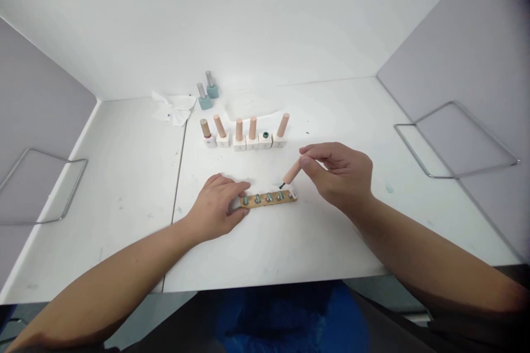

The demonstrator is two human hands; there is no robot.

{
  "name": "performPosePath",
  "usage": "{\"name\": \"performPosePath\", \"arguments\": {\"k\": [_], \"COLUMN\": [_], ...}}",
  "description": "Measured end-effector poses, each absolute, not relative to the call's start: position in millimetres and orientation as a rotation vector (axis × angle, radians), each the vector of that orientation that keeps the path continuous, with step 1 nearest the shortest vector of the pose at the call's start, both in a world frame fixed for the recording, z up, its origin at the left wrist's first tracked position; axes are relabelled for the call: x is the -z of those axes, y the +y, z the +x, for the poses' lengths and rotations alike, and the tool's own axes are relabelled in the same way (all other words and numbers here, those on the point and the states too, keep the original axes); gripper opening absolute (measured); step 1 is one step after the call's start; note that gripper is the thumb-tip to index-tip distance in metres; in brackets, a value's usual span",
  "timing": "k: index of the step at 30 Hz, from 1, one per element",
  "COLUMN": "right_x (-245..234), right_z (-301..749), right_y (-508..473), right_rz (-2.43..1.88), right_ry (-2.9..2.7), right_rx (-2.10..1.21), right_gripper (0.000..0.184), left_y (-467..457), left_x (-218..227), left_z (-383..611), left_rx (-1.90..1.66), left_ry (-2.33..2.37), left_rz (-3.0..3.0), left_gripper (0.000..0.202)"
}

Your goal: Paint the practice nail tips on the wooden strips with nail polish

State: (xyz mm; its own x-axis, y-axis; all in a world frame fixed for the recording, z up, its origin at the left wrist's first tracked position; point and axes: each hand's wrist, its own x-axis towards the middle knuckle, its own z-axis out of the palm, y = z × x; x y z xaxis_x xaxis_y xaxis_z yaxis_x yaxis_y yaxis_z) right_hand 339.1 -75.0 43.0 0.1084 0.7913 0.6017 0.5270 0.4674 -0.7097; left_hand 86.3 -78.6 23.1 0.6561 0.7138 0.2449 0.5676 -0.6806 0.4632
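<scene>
My right hand [342, 174] pinches the peach cap of a nail polish brush [293, 171]. Its dark green bristles point down, just above the right part of a narrow wooden strip [265, 202]. Several small metal mounts with glossy green nail tips [269, 197] stand in a row along the strip. At the strip's left end, my left hand [219, 204] grips it between thumb and fingers. Behind the strip, one white polish bottle [265, 140] has no cap, and dark green polish shows at its neck.
Several white bottles with peach caps [239, 135] stand in a row beside the uncapped one. Two teal bottles [205, 100] with grey caps are farther back, near crumpled white tissue [174, 108]. Bent metal wire frames [455, 140] stick out on both sides. A seam [178, 176] crosses the white table.
</scene>
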Motion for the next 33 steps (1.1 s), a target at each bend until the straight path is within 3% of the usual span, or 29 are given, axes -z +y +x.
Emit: {"name": "performPosePath", "arguments": {"k": [33], "right_x": [-45.0], "right_z": [348.0], "right_y": [-78.3], "right_rz": [-0.949], "right_ry": [-1.77], "right_rx": [-0.451], "right_gripper": [0.016], "left_y": [-77.9], "left_x": [-23.7], "left_z": [86.2], "left_rx": [-0.587], "left_ry": [1.014], "left_rz": [2.51], "left_gripper": [0.04]}}
